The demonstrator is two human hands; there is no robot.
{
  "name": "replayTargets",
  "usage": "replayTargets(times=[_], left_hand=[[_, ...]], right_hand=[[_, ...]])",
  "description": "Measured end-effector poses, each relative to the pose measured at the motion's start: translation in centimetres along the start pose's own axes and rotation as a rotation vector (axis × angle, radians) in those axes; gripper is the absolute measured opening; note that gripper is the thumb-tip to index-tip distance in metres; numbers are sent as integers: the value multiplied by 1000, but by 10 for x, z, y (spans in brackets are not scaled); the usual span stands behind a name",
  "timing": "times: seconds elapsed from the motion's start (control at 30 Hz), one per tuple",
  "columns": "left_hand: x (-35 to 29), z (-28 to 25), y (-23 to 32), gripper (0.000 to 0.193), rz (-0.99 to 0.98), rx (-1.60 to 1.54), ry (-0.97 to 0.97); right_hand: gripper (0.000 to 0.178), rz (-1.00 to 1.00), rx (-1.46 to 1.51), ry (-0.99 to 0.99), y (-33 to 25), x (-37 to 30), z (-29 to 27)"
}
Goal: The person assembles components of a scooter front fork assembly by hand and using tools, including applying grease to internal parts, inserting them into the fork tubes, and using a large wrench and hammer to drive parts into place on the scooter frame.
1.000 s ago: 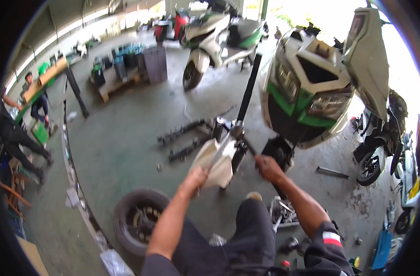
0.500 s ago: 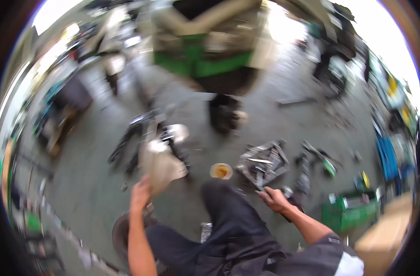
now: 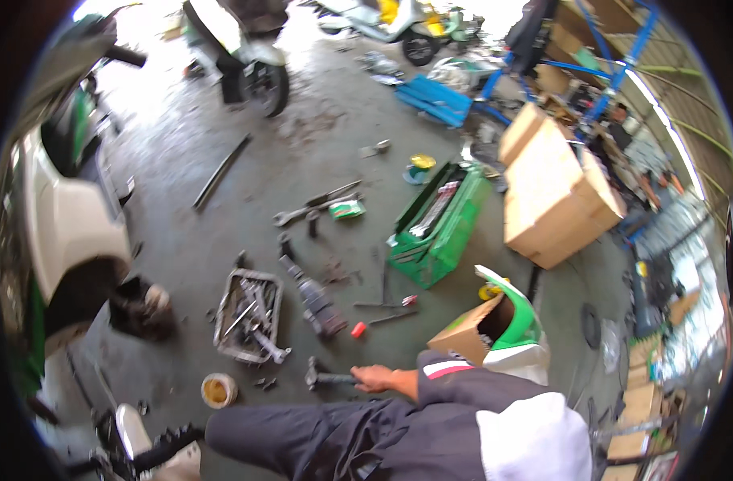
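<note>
My right hand [image 3: 374,379] is low over the floor, its fingers closed round the end of a dark hammer handle. The hammer [image 3: 333,377] points left, its head at the far end. My left hand is out of view. Beyond the hammer, a grey tray [image 3: 220,321] holds several wrenches and other metal tools. Left of my knee stands a small round tub [image 3: 219,390] with yellow-brown stuff inside. A dark, long-bodied tool [image 3: 312,298] lies right of the tray, with a small red cap [image 3: 358,329] near it.
A green toolbox [image 3: 439,224] stands open ahead right, by a large cardboard box [image 3: 555,192]. A green-white panel [image 3: 527,329] leans at a smaller carton [image 3: 463,329]. At left is a white scooter body [image 3: 74,216]. A metal bar [image 3: 222,171] lies on the floor.
My view has swung right, bringing the toolbox and boxes closer to the middle. My left hand, seen before at a pale panel, has left the picture. My right hand is now at the hammer.
</note>
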State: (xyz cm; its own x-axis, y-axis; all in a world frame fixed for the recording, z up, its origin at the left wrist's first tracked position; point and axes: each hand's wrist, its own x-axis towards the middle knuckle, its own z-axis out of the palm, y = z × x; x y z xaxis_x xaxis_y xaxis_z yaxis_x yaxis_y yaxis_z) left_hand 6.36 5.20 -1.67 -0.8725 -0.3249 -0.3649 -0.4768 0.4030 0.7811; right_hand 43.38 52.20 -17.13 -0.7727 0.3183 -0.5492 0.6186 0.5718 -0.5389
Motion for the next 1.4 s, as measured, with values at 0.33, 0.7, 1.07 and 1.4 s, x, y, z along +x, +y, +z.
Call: replayTargets(times=[0.33, 0.7, 1.07, 1.4], left_hand=[[-22, 37, 36, 55, -15, 37, -50], [-54, -27, 23, 56, -202, -126, 93], [-90, -31, 54, 44, -37, -299, -147], [-37, 82, 92, 37, 204, -171, -315]], right_hand=[[43, 381, 71, 122, 0, 5, -1], [43, 234, 88, -27, -24, 54, -12], [32, -100, 213, 112, -113, 74, -43], [42, -486, 253, 369, -205, 22, -101]])
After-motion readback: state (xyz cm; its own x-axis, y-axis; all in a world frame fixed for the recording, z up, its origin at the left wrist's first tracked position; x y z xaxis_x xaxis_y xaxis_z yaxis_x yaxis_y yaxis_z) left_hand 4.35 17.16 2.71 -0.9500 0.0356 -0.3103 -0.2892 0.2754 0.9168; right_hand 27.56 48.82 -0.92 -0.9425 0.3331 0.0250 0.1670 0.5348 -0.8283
